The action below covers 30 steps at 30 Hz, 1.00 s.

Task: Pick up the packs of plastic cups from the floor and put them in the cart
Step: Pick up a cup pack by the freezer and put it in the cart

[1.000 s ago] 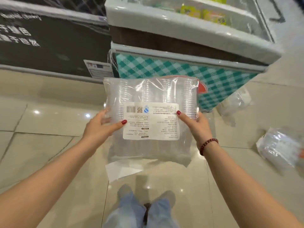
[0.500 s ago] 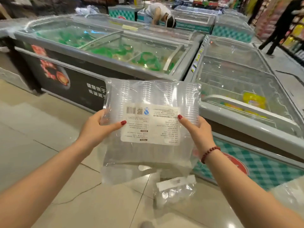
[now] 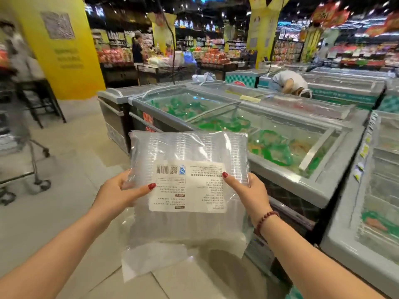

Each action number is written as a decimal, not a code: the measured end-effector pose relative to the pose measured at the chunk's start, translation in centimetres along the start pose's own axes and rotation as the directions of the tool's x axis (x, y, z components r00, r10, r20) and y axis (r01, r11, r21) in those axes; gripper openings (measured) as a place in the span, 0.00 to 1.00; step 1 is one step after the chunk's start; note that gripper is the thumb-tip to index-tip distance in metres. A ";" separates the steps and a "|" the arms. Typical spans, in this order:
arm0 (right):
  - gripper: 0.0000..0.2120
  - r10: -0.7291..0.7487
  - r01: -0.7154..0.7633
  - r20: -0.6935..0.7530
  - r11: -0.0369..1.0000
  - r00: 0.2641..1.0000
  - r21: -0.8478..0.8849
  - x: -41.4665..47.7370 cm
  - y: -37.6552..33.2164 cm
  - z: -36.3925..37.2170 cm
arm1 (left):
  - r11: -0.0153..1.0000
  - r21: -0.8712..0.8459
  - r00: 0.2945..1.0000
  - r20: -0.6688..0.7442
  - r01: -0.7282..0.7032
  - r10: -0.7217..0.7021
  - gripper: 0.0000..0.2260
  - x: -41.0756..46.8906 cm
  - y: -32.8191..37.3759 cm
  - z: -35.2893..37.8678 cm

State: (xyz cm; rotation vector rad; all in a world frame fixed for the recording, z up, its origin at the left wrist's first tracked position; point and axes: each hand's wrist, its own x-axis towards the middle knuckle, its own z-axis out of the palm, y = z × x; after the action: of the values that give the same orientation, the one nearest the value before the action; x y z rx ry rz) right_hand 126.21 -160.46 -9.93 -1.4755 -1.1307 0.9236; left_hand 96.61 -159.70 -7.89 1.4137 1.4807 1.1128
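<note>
the pack of plastic cups [image 3: 190,147] is held upright in the air at chest level, in front of the person and clear of the floor [image 3: 64,201]. the left hand [image 3: 117,192] grips the pack's left edge: the thumb lies across the front face near the printed label [image 3: 187,190], and the fingers are curled behind the pack, out of sight. the right hand [image 3: 248,190] grips the right edge the same way, thumb on the label's right margin, fingers hidden behind the wrap. a beaded bracelet [image 3: 266,219] sits on the right wrist. the label faces the camera and its text reads upside down. loose clear wrap hangs from the pack's lower edge. the cart [image 3: 13,145] stands at the far left, blurred and partly cut by the frame edge, well apart from the pack. a glass-topped chest freezer [image 3: 287,180] stands just behind and to the right of the pack. another person [image 3: 289,83] bends over a freezer further back.
</note>
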 end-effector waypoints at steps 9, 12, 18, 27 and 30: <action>0.31 -0.038 0.036 0.266 0.999 0.963 0.011 11.3 -2.4 16.6 | 0.994 -0.027 0.964 -0.241 0.105 -0.108 0.15 8.6 -5.4 -11.0; 0.33 -0.065 0.069 0.321 0.998 0.945 -0.001 14.1 -3.4 23.6 | 0.992 -0.034 0.947 -0.296 0.119 -0.124 0.23 12.0 -7.7 -16.0; 0.28 -0.092 0.095 0.401 0.995 0.912 0.012 19.2 -6.6 37.8 | 0.987 -0.036 0.913 -0.376 0.156 -0.159 0.34 18.3 -10.4 -27.0; 0.27 -0.141 0.147 0.557 0.989 0.818 0.034 26.3 -10.8 56.3 | 0.977 -0.074 0.813 -0.544 0.200 -0.207 0.23 26.4 -14.5 -39.0; 0.28 -0.145 0.127 0.597 0.989 0.789 0.073 29.3 -11.5 63.0 | 0.972 -0.092 0.757 -0.613 0.215 -0.225 0.20 30.0 -16.4 -43.0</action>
State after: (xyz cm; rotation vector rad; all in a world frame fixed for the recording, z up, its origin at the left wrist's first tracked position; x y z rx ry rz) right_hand 72.30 -115.18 -10.39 -1.0694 -1.6512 1.3527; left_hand 48.77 -132.80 -9.58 0.8425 2.0271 1.5166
